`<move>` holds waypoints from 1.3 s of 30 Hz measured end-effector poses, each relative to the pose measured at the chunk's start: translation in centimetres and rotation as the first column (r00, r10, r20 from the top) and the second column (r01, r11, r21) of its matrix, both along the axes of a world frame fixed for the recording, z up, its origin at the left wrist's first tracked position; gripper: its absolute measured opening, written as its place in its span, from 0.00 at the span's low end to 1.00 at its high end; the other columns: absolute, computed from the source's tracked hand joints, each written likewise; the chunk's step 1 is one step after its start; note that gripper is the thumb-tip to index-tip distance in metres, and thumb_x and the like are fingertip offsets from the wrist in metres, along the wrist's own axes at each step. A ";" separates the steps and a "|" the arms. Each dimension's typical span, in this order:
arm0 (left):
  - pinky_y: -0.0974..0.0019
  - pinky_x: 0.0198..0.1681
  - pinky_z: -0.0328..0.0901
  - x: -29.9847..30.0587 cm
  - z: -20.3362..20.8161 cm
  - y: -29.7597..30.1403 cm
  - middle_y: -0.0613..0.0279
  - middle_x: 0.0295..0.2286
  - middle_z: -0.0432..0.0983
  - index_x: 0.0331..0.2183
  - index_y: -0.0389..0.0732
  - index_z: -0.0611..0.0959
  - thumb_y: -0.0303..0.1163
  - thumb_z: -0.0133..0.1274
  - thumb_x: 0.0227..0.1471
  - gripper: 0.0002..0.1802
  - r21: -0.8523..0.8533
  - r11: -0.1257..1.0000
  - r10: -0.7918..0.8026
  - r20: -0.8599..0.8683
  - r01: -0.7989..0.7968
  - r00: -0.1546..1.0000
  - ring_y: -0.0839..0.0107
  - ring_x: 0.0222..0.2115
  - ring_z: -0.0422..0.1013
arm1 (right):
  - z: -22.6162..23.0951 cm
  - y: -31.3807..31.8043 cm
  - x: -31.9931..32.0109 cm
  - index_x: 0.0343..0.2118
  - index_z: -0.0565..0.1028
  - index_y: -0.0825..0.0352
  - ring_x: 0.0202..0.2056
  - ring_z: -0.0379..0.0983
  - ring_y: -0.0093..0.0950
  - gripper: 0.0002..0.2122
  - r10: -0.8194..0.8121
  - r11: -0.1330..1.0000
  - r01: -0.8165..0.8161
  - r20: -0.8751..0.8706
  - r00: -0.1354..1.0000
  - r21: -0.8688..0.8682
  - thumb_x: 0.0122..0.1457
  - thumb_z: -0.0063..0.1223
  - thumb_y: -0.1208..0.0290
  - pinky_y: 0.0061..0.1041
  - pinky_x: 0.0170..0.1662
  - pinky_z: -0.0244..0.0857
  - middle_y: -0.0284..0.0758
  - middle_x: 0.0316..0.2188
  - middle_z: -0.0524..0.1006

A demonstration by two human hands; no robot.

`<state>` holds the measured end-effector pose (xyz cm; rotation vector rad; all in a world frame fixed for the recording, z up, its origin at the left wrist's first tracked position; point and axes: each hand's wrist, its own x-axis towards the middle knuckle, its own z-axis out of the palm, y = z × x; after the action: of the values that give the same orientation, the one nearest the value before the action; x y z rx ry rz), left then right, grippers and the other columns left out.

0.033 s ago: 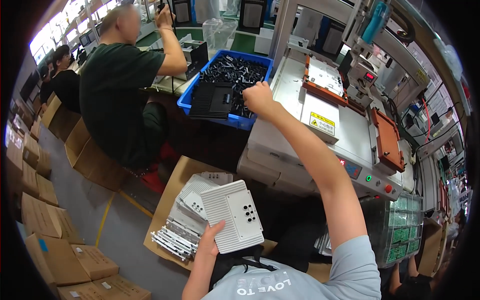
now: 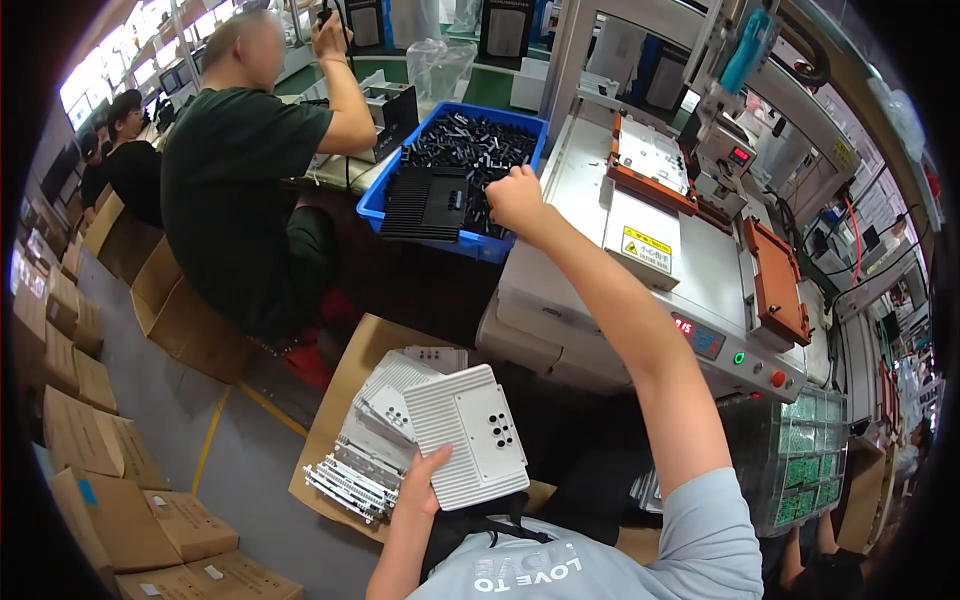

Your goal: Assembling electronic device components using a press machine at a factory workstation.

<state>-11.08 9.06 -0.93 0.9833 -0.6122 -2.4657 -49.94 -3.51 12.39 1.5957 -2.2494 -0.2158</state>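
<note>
My left hand (image 2: 425,487) grips the lower edge of a white ribbed panel (image 2: 470,435) with several small holes, held over my lap. Just left of it, more white panels (image 2: 378,432) lie stacked in an open cardboard box (image 2: 335,405). My right arm stretches forward and my right hand (image 2: 515,198) is at the near right corner of a blue bin (image 2: 395,195) full of small black parts (image 2: 470,140). Its fingers are curled, and what they hold is hidden. A black ribbed panel (image 2: 425,202) lies in the bin beside that hand.
A white machine (image 2: 650,300) with orange fixtures (image 2: 775,285) stands to the right of the bin. A person in a dark shirt (image 2: 240,190) sits at the left, working at a bench. Cardboard boxes (image 2: 95,480) line the floor on the left. Trays of green circuit boards (image 2: 805,470) sit at the lower right.
</note>
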 end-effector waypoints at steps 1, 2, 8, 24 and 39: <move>0.61 0.51 0.63 0.3 0.3 0.0 0.54 0.45 0.70 0.52 0.34 0.67 0.26 0.58 0.46 0.31 0.005 1.000 -0.002 0.011 0.002 1.000 0.63 0.46 0.68 | -0.7 -0.9 0.0 0.26 0.80 0.57 0.39 0.71 0.32 0.07 -0.017 0.998 0.016 0.013 1.000 0.065 0.42 0.57 0.65 0.32 0.46 0.55 0.31 0.28 0.79; 0.61 0.51 0.63 0.8 0.2 -0.1 0.54 0.45 0.70 0.52 0.34 0.67 0.26 0.58 0.46 0.31 -0.001 1.000 0.005 0.012 -0.005 1.000 0.63 0.46 0.68 | -0.9 -1.6 0.6 0.26 0.80 0.57 0.39 0.71 0.31 0.07 -0.032 0.991 0.028 0.027 0.999 0.130 0.42 0.57 0.65 0.32 0.46 0.55 0.31 0.29 0.79; 0.62 0.50 0.63 1.0 -0.4 0.0 0.54 0.44 0.71 0.51 0.34 0.67 0.27 0.58 0.46 0.30 0.024 0.999 -0.028 -0.051 0.029 0.998 0.63 0.45 0.69 | -1.8 -4.2 1.1 0.38 0.80 0.54 0.47 0.71 0.31 0.11 -0.149 0.916 0.107 0.081 0.986 0.386 0.51 0.51 0.70 0.31 0.50 0.55 0.31 0.43 0.77; 0.60 0.51 0.63 0.6 -0.6 -0.3 0.51 0.46 0.69 0.53 0.32 0.64 0.26 0.56 0.48 0.31 0.047 0.999 -0.001 -0.027 0.003 1.000 0.61 0.47 0.67 | -1.3 -7.9 -6.3 0.59 0.55 0.60 0.58 0.54 0.49 0.46 -0.180 0.975 0.106 0.407 0.895 0.197 0.36 0.69 0.58 0.42 0.55 0.59 0.46 0.58 0.57; 0.60 0.49 0.64 -1.8 -1.3 -1.1 0.52 0.47 0.69 0.53 0.33 0.64 0.24 0.54 0.50 0.30 0.169 0.985 -0.041 0.005 0.040 0.999 0.61 0.47 0.67 | -0.5 -9.5 -7.9 0.61 0.49 0.48 0.59 0.54 0.43 0.46 -0.358 0.901 0.127 0.545 0.758 0.415 0.38 0.65 0.55 0.43 0.56 0.58 0.42 0.59 0.55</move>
<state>-12.93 7.95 -2.25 1.0543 -0.4350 -2.5847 -57.82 -13.04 11.86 1.7121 -3.0898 -0.2031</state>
